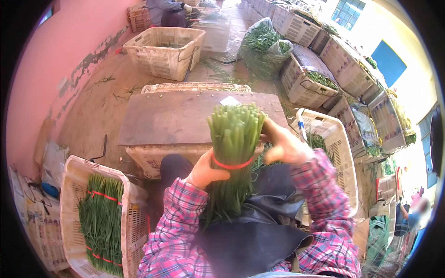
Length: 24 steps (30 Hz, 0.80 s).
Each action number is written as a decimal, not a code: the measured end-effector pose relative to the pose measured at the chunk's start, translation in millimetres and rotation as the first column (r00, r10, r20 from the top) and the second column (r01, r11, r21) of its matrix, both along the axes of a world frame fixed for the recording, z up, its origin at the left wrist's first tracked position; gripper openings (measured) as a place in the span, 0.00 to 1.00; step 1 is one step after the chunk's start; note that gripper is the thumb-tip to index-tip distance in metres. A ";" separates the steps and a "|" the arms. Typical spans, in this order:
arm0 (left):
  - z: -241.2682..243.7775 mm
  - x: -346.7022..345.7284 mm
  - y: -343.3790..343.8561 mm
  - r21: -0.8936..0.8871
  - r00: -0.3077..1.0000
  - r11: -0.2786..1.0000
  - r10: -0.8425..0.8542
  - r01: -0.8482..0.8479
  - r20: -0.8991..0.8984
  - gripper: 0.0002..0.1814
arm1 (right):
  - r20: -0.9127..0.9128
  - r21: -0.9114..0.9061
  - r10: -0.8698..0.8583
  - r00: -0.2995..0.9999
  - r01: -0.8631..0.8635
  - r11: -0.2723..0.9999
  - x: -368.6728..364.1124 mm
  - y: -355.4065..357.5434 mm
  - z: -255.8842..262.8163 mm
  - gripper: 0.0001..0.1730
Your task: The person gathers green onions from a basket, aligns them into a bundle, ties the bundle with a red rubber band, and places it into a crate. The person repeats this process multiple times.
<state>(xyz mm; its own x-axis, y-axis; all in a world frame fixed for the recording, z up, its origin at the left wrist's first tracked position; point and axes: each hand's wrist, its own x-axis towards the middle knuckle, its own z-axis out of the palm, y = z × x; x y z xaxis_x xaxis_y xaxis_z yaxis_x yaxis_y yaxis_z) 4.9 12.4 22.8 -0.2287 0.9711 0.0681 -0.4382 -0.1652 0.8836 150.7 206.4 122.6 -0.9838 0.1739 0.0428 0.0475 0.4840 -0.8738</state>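
Upright over my lap stands a thick bundle of garlic chives [233,139], its cut stem ends up and leaves hanging down. A red band [233,164] circles it. My left hand [208,171] grips the bundle from the left, thumb across the front just under the band. At the bundle's upper right is my right hand [286,142], blurred, its thumb apart from the other fingers. Those fingertips are partly hidden behind the stems; whether they touch them I cannot tell. A dark apron [257,243] covers my lap. Before me a brown board [167,118] rests on a plastic crate [146,156].
At left, a crate [66,208] holds chive bundles [102,222] with red bands. Another crate [342,163] with loose greens stands at right. A white piece [229,101] lies on the board. Ahead are a crate [156,59], a bag of greens [264,45] and a seated person [163,14].
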 end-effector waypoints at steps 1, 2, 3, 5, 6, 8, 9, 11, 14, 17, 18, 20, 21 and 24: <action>13.6 2.6 -0.3 -0.022 0.999 1.000 -0.003 0.002 -0.049 0.43 | -0.108 -0.296 -0.030 0.994 -0.003 0.955 -16.2 -11.8 -13.9 0.59; 19.2 2.0 -2.6 0.011 0.997 0.999 0.035 -0.034 -0.063 0.43 | -0.172 -0.425 -0.093 0.981 0.011 0.905 -27.6 -25.4 -17.3 0.61; 24.5 1.3 -6.0 0.044 0.994 0.996 0.075 -0.072 -0.075 0.44 | -0.222 -0.547 -0.159 0.962 0.012 0.837 -35.7 -39.5 -17.3 0.62; 27.4 -2.4 -10.1 0.081 0.975 0.989 0.137 -0.125 -0.173 0.45 | -0.326 -0.616 -0.229 0.917 -0.022 0.788 -41.0 -59.8 -24.6 0.65; 25.8 -5.2 -16.6 0.073 0.952 0.987 0.160 -0.146 -0.263 0.45 | -0.392 -0.580 -0.224 0.892 -0.051 0.813 -40.5 -72.7 -33.7 0.67; 20.4 -7.7 -25.7 0.139 0.941 0.975 0.205 -0.173 -0.268 0.42 | -0.450 -0.566 -0.232 0.862 -0.075 0.821 -41.1 -87.4 -43.3 0.72; 16.9 -7.2 -26.0 0.226 0.776 0.944 0.327 -0.241 -0.540 0.40 | -0.426 -0.512 -0.220 0.878 -0.033 0.858 -39.6 -88.5 -45.7 0.71; 11.3 -7.3 -24.0 0.433 0.204 0.866 0.485 -0.252 -0.850 0.38 | -0.372 -0.394 -0.204 0.906 0.044 0.918 -36.6 -86.7 -49.6 0.69; -0.6 -0.7 -25.2 0.273 0.760 0.893 0.448 -0.358 -0.470 0.36 | -0.351 -0.239 -0.231 0.908 0.151 0.959 -30.5 -84.8 -47.8 0.61; -8.9 -3.4 -23.8 0.218 0.750 0.896 0.442 -0.386 -0.492 0.35 | -0.395 -0.088 -0.272 0.877 0.259 0.962 -28.2 -84.7 -36.1 0.55; -13.8 -2.7 -24.2 0.163 0.806 0.906 0.422 -0.390 -0.416 0.35 | -0.421 -0.034 -0.293 0.858 0.308 0.951 -28.1 -85.3 -27.8 0.53; -15.2 -2.9 -24.8 0.104 0.890 0.929 0.369 -0.354 -0.268 0.33 | -0.507 0.429 -0.124 0.853 0.374 0.822 -23.2 -79.7 0.3 0.48; -9.3 -0.2 -23.0 0.122 0.890 0.923 0.383 -0.364 -0.249 0.33 | -0.515 0.623 -0.029 0.857 0.398 0.673 -21.6 -77.4 18.2 0.46; 7.1 4.9 -26.1 0.129 0.890 0.922 0.386 -0.365 -0.241 0.33 | -0.335 0.883 0.255 0.907 0.208 0.422 -29.3 -77.9 51.3 0.24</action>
